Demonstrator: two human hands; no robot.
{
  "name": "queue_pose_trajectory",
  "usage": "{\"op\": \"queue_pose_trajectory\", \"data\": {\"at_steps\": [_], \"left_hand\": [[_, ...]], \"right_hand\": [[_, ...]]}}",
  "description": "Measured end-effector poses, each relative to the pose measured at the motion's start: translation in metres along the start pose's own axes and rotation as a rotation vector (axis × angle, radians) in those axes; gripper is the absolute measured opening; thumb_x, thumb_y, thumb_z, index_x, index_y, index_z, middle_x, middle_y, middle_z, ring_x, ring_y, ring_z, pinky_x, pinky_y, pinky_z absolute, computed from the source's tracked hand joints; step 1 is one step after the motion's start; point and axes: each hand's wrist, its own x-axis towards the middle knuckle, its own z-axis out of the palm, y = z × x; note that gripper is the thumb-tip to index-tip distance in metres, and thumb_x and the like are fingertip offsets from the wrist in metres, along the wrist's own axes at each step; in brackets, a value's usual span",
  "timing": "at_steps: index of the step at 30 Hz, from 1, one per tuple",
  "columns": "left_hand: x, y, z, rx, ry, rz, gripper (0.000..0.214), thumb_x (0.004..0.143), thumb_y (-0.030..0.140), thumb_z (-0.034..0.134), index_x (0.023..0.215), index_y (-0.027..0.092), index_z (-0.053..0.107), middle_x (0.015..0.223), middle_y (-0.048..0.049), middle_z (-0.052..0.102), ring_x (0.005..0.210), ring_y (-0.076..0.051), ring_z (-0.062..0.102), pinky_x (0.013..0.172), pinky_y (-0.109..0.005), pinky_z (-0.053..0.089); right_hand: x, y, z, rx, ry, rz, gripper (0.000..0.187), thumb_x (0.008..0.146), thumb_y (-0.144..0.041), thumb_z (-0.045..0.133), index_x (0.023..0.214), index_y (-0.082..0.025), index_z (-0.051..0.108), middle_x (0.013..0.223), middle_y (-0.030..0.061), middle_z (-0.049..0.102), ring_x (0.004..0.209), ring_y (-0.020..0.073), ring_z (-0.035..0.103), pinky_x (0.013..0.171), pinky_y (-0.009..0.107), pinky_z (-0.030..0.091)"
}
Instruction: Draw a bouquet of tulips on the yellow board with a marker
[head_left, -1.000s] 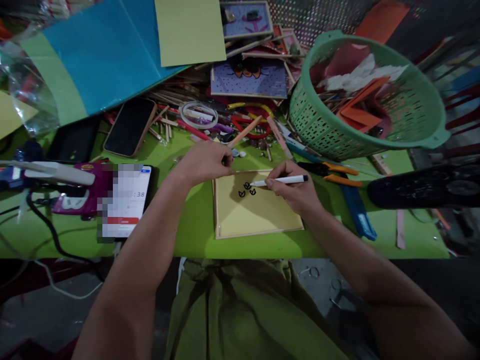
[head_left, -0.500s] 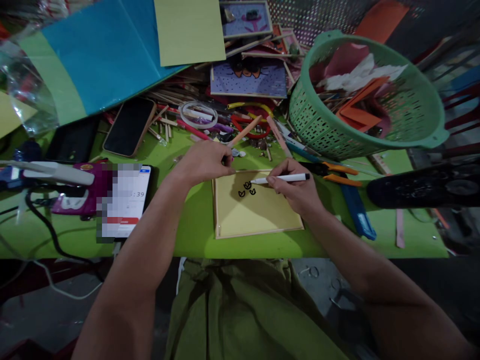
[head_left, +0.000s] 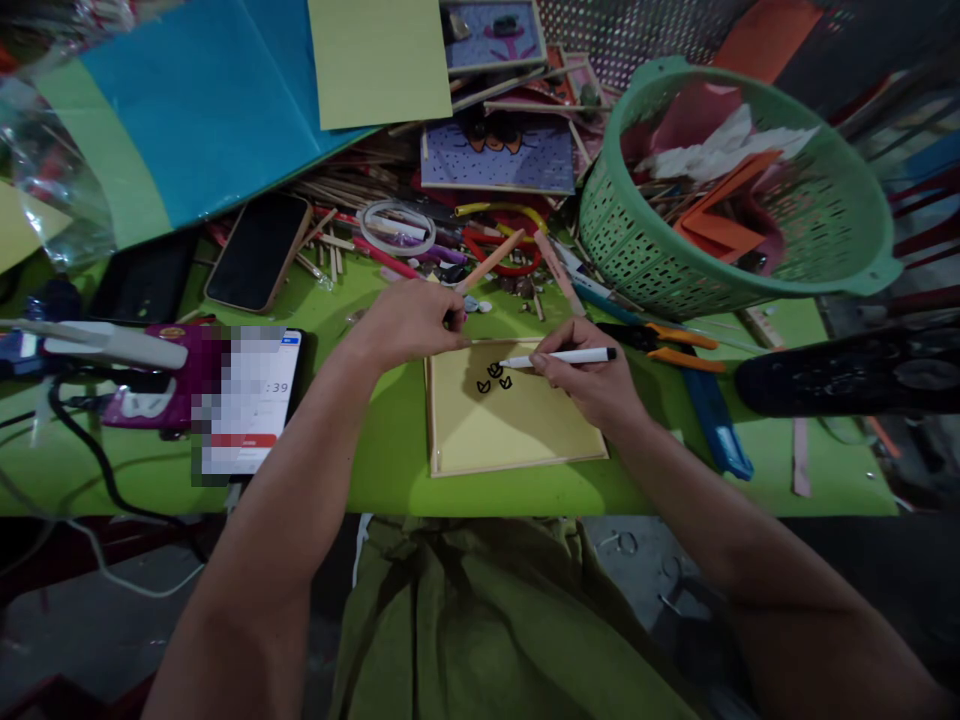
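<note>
A yellow card [head_left: 517, 428] edged with thin wooden strips lies flat on the green table. Small black outlined shapes [head_left: 495, 376] are drawn on its upper part. My right hand [head_left: 589, 385] grips a white marker [head_left: 577, 356] with a black end, pointing left, its tip at the topmost shape. At the card's upper left corner rests my left hand [head_left: 412, 320], fingers curled and thumb along the edge; whatever its fingers may hold is hidden.
Behind the card lie loose sticks, pens and a clear ring [head_left: 396, 230]. A green basket [head_left: 622, 235] of paper scraps stands at right, near orange-handled pliers [head_left: 679, 348], a blue cutter [head_left: 716, 425] and a dark bottle [head_left: 847, 375]. Phones [head_left: 259, 255] and cables [head_left: 94, 465] lie left.
The marker's rear end has shifted very slightly left, its tip still at the topmost shape. My left hand and the card have stayed in place.
</note>
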Motion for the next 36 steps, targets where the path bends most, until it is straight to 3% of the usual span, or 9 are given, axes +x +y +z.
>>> {"op": "queue_pose_trajectory", "data": {"at_steps": [19,31,36], "left_hand": [[0.0003,0.0001,-0.0015,0.017,-0.012,-0.006,0.024,0.086,0.041,0.072,0.095,0.02,0.082,0.08,-0.0041,0.077,0.076,-0.021,0.067,0.071,-0.031,0.043],[0.0003,0.0012,-0.0014,0.03,-0.018,-0.004,0.019,0.085,0.038,0.072,0.09,0.021,0.08,0.077,-0.0031,0.076,0.07,-0.019,0.064,0.066,-0.031,0.039],[0.0019,-0.0004,0.0005,0.041,-0.013,0.0,0.021,0.085,0.04,0.071,0.091,0.021,0.08,0.079,-0.0027,0.078,0.073,-0.02,0.067,0.066,-0.031,0.04]], "right_hand": [[0.0012,0.0047,-0.0016,-0.006,0.036,-0.023,0.024,0.073,-0.034,0.084,0.072,-0.023,0.063,0.062,-0.0049,0.059,0.054,0.0102,0.042,0.051,0.026,0.031],[0.0007,0.0058,-0.0017,0.05,0.041,-0.025,0.038,0.073,-0.047,0.091,0.074,-0.023,0.061,0.06,-0.0051,0.058,0.051,0.0099,0.043,0.048,0.024,0.031],[-0.0008,0.0034,-0.0016,0.051,-0.053,-0.021,0.041,0.076,-0.053,0.091,0.076,-0.023,0.063,0.064,-0.0034,0.064,0.052,0.0097,0.044,0.047,0.025,0.034]]}}
